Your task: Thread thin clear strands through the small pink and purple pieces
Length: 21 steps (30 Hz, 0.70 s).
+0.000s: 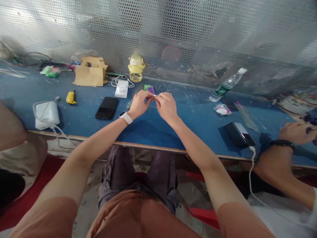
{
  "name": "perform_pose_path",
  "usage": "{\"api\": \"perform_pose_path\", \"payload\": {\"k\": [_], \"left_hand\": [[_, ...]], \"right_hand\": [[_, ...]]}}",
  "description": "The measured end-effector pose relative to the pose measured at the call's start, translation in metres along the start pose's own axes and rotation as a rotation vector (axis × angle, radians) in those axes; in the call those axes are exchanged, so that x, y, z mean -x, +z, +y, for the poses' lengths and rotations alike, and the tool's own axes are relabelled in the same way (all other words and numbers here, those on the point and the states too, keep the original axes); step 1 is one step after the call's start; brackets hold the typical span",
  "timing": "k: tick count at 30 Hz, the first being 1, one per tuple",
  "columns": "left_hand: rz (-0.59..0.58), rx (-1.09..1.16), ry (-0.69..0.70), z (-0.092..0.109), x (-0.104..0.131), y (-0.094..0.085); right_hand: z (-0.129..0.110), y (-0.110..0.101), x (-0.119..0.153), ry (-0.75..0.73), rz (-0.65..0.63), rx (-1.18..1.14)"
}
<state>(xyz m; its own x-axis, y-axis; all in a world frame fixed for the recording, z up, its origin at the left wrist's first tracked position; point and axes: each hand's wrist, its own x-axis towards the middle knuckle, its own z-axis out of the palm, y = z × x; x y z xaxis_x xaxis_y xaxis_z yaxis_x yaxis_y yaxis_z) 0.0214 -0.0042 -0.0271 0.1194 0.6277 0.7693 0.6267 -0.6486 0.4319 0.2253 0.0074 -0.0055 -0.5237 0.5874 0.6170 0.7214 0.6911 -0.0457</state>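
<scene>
My left hand (pixel 140 103), with a pale band at the wrist, and my right hand (pixel 166 105) meet fingertip to fingertip above the blue table (pixel 158 132). Between the fingertips shows a small pink piece (pixel 155 96), pinched from both sides; most of it is covered by the fingers. Just beyond them lie green and purple packets (pixel 149 88). Thin wires (pixel 131 99) are spread on the table left of my left hand.
A black phone (pixel 106 108), white charger (pixel 122 89) and yellow-topped bottle (pixel 136 68) stand left. A water bottle (pixel 228 85) leans right, near a power bank (pixel 239 135) with a cable. People sit on both sides; one person's hand (pixel 297 133) is at far right.
</scene>
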Motion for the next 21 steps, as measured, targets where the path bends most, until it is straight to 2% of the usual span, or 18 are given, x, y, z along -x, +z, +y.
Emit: {"api": "perform_pose_path", "payload": {"k": [5, 10, 15, 21], "left_hand": [[-0.01, -0.018, 0.031, 0.001, -0.002, -0.002], [-0.03, -0.045, 0.125, -0.006, -0.005, -0.002], [-0.016, -0.058, 0.152, -0.01, -0.004, -0.002], [-0.029, -0.039, 0.096, -0.002, -0.003, 0.0]], "right_hand": [[-0.004, 0.002, -0.001, 0.083, -0.052, -0.09], [0.005, 0.008, -0.002, 0.086, -0.107, -0.162], [0.013, 0.008, -0.003, 0.034, -0.149, -0.269], [0.005, -0.006, -0.004, 0.032, -0.13, -0.128]]}}
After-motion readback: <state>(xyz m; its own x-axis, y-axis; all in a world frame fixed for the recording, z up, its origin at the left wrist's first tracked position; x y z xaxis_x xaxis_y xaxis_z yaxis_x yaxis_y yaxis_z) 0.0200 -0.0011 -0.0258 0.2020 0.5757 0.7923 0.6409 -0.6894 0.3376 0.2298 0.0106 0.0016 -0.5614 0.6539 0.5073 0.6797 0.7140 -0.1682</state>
